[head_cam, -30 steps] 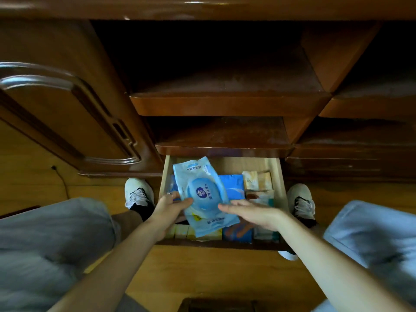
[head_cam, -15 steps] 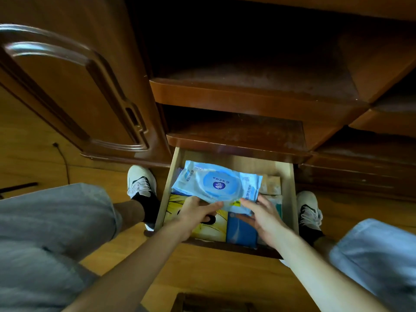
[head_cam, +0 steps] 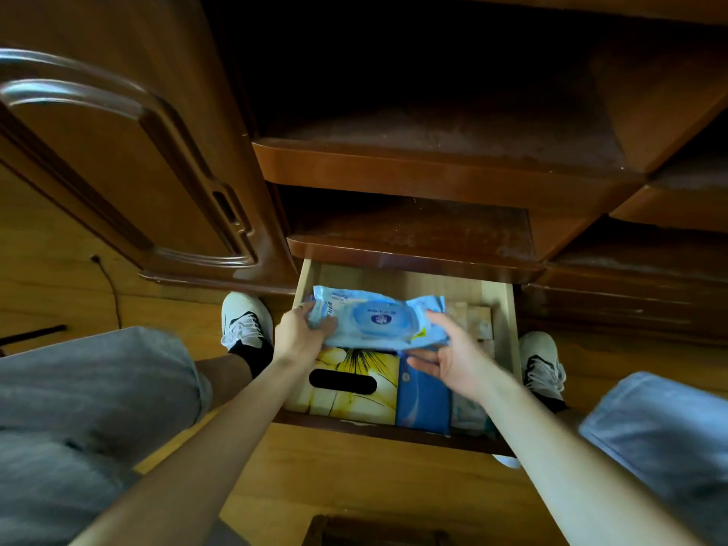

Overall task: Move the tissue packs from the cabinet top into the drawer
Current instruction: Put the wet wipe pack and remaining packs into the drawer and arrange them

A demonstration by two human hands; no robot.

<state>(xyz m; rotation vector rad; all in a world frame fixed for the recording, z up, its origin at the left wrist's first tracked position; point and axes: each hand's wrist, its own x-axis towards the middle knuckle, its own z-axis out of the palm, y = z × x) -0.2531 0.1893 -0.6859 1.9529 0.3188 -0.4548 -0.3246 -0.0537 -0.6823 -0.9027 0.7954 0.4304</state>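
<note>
Pale blue and soft-sided, the plastic wet-tissue pack with a round blue flip lid (head_cam: 378,323) lies flat and lengthwise across the open light-wood drawer (head_cam: 506,309), held just above what the drawer already contains. The left hand (head_cam: 301,334) has its grip on the pack's left end, thumb on top and fingers curled beneath the crinkled edge. The right hand (head_cam: 453,358) takes the right end, thumb over the upper face and fingers spread under it, so both hands are grasping the same pack. Directly below, toward the drawer's front, sits a yellow flower-printed tissue box with a dark oval slot (head_cam: 346,382); beside it on the right stands a blue tissue pack (head_cam: 423,400), and further right are pale packets (head_cam: 470,411) whose printing is too blurred to read. More beige packets (head_cam: 478,321) fill the right rear corner. Above the drawer rise two dark brown wooden shelves (head_cam: 409,252) of the cabinet, with a carved cabinet door (head_cam: 118,151) to the left. White sneakers (head_cam: 244,323) stand on the wooden floor (head_cam: 354,478) at either side of the drawer, and grey trouser legs (head_cam: 90,396) frame the lower corners.
</note>
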